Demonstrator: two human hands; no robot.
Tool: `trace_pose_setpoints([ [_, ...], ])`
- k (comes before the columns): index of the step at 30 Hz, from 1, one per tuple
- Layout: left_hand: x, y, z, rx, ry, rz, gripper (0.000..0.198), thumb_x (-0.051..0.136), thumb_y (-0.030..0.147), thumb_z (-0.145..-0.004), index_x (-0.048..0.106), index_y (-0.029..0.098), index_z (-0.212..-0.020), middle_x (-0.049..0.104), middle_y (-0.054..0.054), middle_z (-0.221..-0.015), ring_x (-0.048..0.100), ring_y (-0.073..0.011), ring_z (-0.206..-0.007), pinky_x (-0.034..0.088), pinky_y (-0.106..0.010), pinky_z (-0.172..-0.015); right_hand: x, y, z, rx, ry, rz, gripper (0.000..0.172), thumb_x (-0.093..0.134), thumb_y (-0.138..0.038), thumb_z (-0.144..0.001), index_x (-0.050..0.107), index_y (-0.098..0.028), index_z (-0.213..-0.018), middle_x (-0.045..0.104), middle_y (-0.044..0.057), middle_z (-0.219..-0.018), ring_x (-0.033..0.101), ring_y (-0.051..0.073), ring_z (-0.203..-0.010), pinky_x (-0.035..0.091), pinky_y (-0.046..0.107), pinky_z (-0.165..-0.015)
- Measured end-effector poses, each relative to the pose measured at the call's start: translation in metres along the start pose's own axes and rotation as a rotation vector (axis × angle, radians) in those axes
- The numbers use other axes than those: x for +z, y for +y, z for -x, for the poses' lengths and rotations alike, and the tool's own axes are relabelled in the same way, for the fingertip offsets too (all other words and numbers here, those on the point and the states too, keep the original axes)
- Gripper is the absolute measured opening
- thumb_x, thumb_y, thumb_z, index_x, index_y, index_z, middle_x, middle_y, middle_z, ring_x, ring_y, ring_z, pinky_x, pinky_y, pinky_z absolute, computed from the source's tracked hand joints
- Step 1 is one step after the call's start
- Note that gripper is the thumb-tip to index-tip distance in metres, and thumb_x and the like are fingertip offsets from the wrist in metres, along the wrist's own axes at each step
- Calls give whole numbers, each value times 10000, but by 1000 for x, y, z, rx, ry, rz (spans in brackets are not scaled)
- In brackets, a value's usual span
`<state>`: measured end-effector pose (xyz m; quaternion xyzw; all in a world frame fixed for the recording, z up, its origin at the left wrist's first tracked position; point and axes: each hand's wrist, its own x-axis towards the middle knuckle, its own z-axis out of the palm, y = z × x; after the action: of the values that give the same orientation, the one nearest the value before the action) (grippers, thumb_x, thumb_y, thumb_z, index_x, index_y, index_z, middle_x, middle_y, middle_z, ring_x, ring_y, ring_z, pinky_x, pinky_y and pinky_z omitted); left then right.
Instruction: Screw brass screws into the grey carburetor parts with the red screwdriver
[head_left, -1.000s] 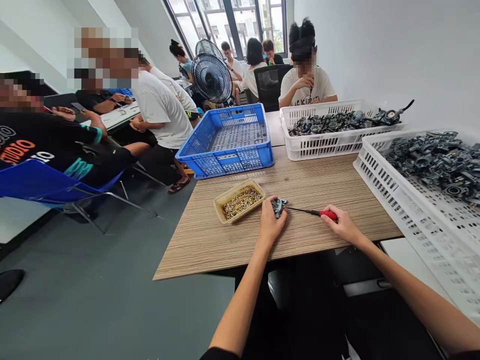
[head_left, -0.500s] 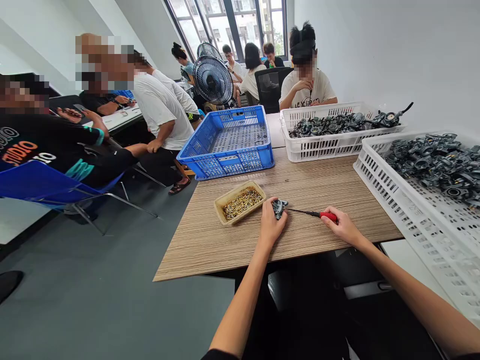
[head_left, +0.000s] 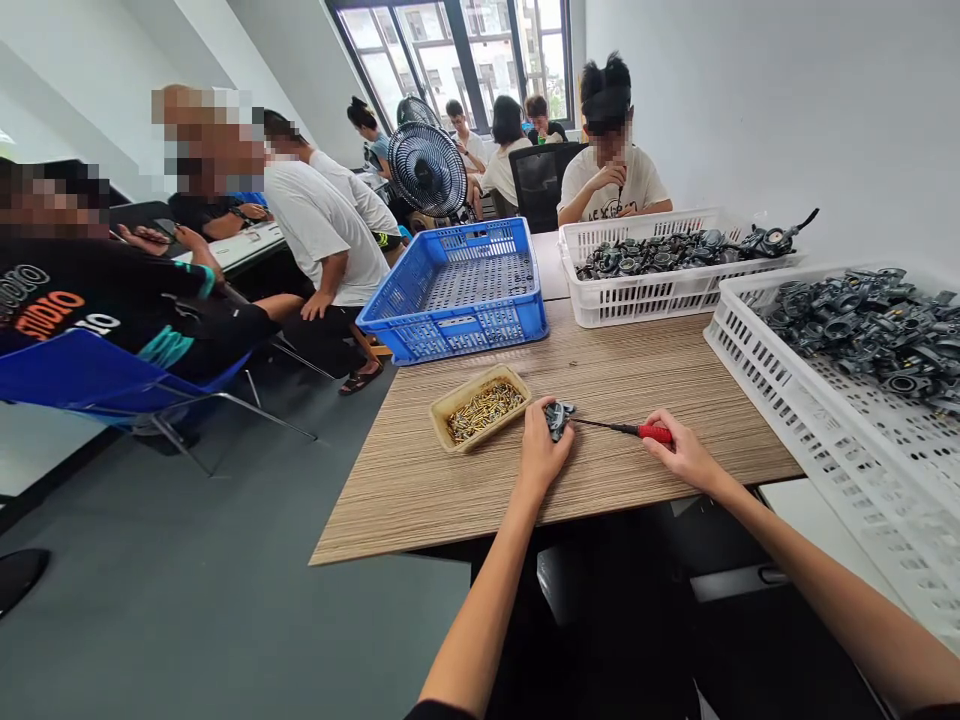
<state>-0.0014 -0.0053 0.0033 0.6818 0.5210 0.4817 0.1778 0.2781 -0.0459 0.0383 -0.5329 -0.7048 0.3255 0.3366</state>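
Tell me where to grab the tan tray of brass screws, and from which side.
Take the tan tray by its two long rims, pinching across the narrow width from above, near its left end. It is shallow and full of loose screws, so keep it level. The left hand with the gray part crowds its right end; the right hand holds the screwdriver.

Screwdriver [head_left: 622, 428] tip against dark part [head_left: 557, 417]

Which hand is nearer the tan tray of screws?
Left. The left hand holds the small grey part just right of the tray of screws. The right hand is farther right, gripping the screwdriver by its red handle.
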Motion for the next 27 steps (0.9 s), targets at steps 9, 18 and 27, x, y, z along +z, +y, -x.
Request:
trace_pose_setpoints([
  [9,1,-1,0,24,8,-2,436,647,193,-901,507,216,-1313,601,-120,-1227,632,-271,-1175,528,-467,-1064,2,2,-3,-31,10,-1,326,537,-534,-1005,609,-237,-890,593,-2,-761,538,187,-697,418,317,-671],
  [18,0,0,1,19,7,-1,448,648,179,-896,507,223,-1320,601,-118,-1227,633,-273,-1176,525,-475,-1069,0,-1,-1,-12,1,0,270,586,-524,-968,562,-257,-938,541,-37,-676,493,179,-628,389,314,-635],
  [27,1,1,1,13,0,3,432,643,203,-909,506,220,-1318,602,-127,-1241,633,-276,-1184,531,-468,-1053,1,1,-2,-25,13,15,319,565,-542,-991,597,-241,-888,572,-18,-713,514,179,-657,406,316,-654],
])
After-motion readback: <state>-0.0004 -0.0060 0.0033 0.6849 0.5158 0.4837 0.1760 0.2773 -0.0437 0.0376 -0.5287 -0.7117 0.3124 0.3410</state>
